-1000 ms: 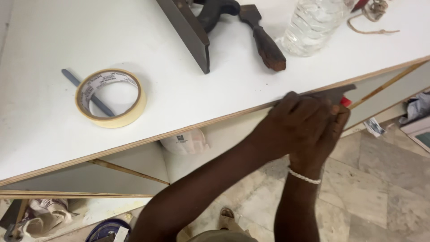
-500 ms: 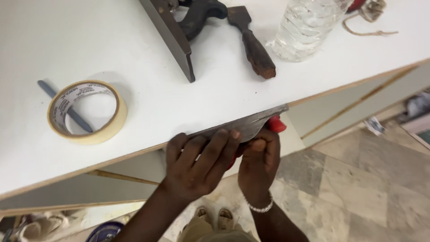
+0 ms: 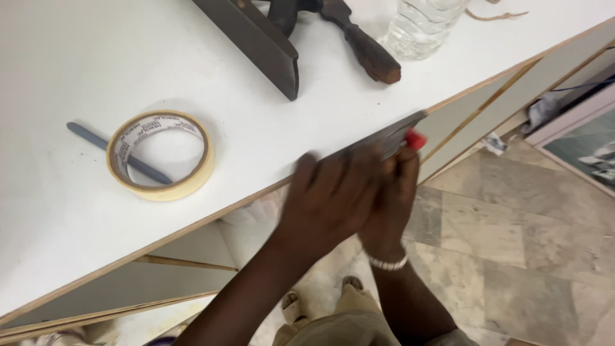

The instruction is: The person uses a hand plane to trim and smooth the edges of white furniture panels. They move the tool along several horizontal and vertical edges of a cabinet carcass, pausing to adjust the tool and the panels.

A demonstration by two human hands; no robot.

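Two hands grip one flat grey blade [image 3: 391, 134] with a red end, pressed along the front edge of the white worktop [image 3: 77, 64]. Its long axis follows that edge, pointing up and right. The left hand [image 3: 333, 192] lies clamped over it, the right hand [image 3: 394, 192] curled beneath. Compared with half a second earlier, blade and hands sit further right along the edge, away from the tape roll [image 3: 160, 155].

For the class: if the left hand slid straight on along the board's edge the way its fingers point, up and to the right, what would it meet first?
Only the flat blade that the left hand and right hand press on the board edge. Past its tip the edge looks free to the frame's border, though motion blur leaves this unsure.
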